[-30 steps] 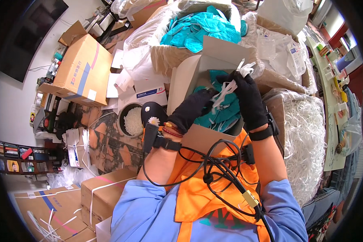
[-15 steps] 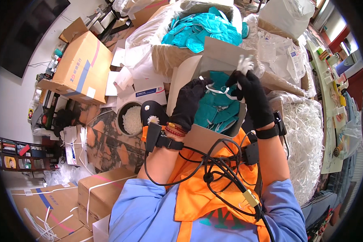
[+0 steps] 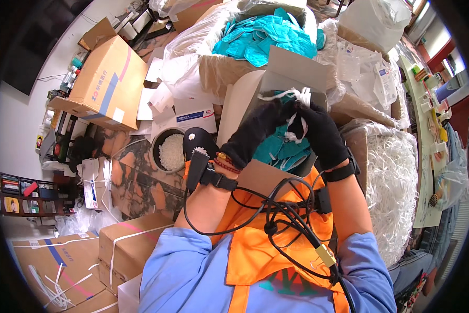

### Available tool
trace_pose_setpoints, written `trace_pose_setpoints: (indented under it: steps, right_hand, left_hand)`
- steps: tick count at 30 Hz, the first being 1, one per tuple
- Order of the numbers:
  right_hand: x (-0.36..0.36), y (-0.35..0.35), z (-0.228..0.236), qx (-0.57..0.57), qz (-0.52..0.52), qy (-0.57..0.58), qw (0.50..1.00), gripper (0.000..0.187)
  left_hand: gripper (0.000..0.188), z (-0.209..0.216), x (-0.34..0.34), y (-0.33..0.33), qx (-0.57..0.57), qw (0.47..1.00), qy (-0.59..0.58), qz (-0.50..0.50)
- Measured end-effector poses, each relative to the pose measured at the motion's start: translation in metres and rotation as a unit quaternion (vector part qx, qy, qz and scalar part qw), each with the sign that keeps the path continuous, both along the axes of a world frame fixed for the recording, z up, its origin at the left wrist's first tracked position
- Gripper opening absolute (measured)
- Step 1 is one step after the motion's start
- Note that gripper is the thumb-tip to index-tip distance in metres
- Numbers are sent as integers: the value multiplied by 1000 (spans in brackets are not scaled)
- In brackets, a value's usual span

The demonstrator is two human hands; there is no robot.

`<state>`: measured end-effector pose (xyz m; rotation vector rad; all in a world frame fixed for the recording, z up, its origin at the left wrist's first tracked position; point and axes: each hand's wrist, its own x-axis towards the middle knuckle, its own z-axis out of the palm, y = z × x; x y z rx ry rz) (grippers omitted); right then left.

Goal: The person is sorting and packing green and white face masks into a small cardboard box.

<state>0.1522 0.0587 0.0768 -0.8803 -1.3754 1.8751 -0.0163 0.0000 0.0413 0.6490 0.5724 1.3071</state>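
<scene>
Both my hands wear black gloves and meet over an open cardboard box [image 3: 243,107] of teal face masks [image 3: 279,151]. My right hand [image 3: 322,136] is closed on a bunch of white straps [image 3: 303,96], whose loops stick up above the fingers and hang below them. My left hand [image 3: 263,125] comes in from the left, its fingers pressed together at the same straps, right against the right hand's fingertips. One white strand trails left from the bunch. The fingertips partly cover each other, and the masks beneath are partly hidden by the gloves.
Beyond the box stands a plastic-lined carton heaped with teal masks [image 3: 268,39]. On the right is a carton full of white straps [image 3: 391,188]. A bucket of white pellets [image 3: 170,151] sits left of my knee. Black cables [image 3: 276,219] hang across my orange apron [image 3: 255,255].
My hands have come together; the left moved right and up to the straps. The right hand shifted slightly lower, and the strap between the hands is no longer stretched across the masks.
</scene>
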Motion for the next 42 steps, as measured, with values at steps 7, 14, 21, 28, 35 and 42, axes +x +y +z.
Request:
trace_pose_setpoints:
  steps: [7,14,21,28,35,42]
  right_hand:
    - [7,7,11,11,31,-4,999,30]
    - [3,2,12,71,-66,-8,995,30]
    - [6,5,4,93,-48,-62,993,28]
    - [-1,-2,27,101,-9,-54,993,30]
    - [2,5,23,36,-39,-31,998,25]
    - [6,18,3,-59,-48,140,987,28]
  left_hand:
    - [38,-5,17,2,158,915,371,-7]
    - [21,-22,12,1,251,792,556,-14]
    - [41,-9,17,-5,78,891,426,139]
    - [72,-3,26,3,237,841,475,104]
    - [38,10,36,-5,78,924,374,-15]
    - [36,-6,34,-8,-18,953,298,-52]
